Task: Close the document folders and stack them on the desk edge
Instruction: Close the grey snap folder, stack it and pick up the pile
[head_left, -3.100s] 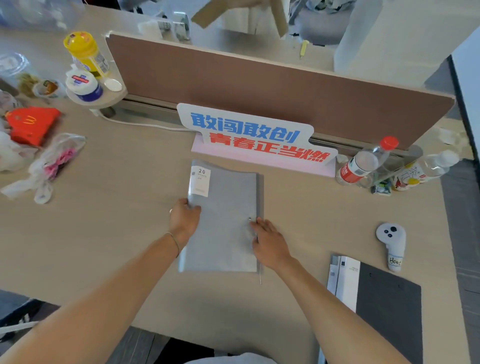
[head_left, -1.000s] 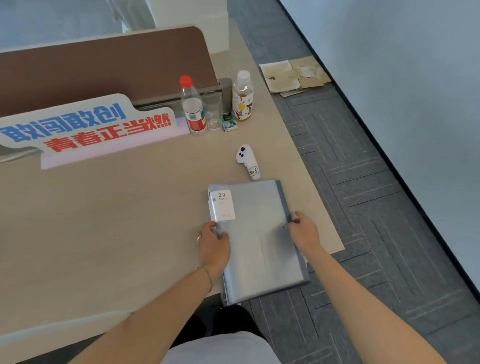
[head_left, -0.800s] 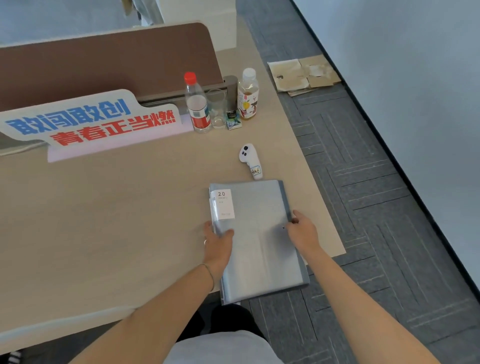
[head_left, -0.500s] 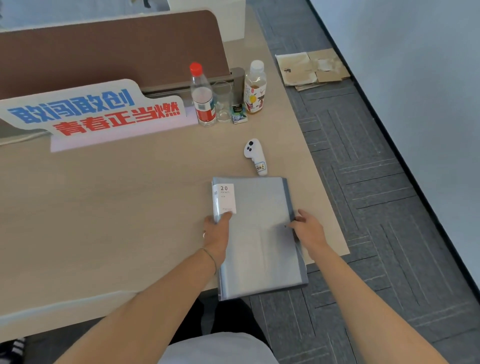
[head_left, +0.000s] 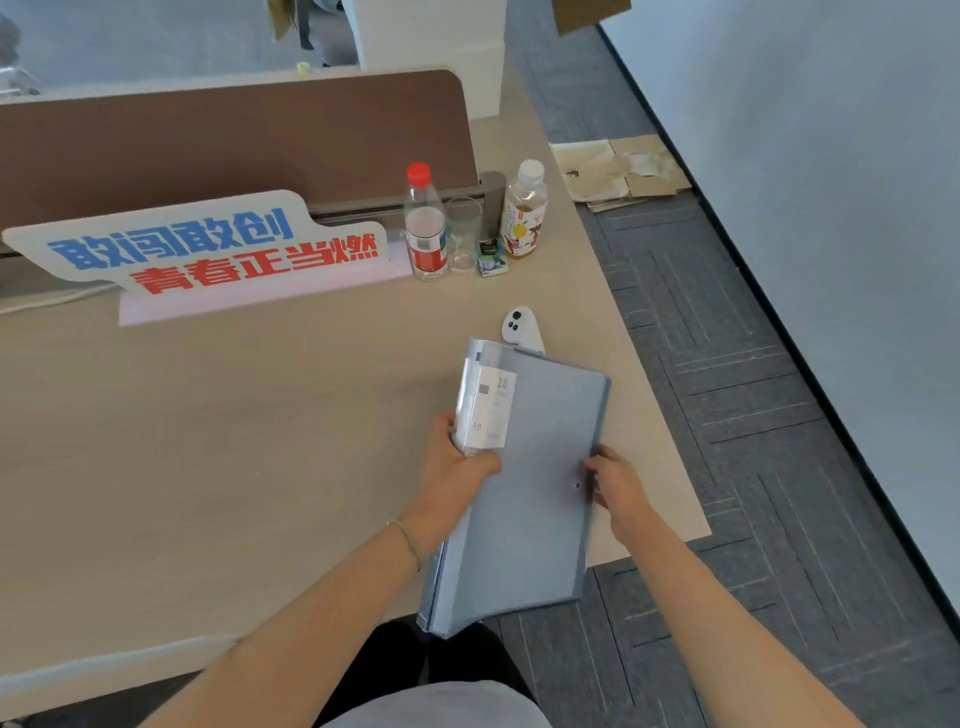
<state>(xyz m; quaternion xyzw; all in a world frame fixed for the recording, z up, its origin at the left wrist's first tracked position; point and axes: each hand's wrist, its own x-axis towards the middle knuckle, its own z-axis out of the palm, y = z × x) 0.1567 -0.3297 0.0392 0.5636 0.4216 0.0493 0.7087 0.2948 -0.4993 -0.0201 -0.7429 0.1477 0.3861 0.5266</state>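
Note:
A stack of closed grey document folders (head_left: 535, 478), each with a white "20" label at its top left, is lifted and tilted above the right front corner of the desk (head_left: 234, 441). The stack's near end hangs past the desk's front edge. My left hand (head_left: 457, 462) grips the stack's left side just below the labels. My right hand (head_left: 613, 486) holds the right edge. At least two folders show, one under the other.
A white controller (head_left: 522, 327) lies just beyond the folders. Further back stand a red-capped bottle (head_left: 426, 228), a clear glass (head_left: 464, 234) and a white-capped drink bottle (head_left: 524, 210), beside a slogan sign (head_left: 208, 249) and a brown partition (head_left: 234, 130). Carpet lies right of the desk.
The folders lay flat on the desk corner half a second ago; now both hands have raised and tilted them, the left side up, showing a second folder under the top one.

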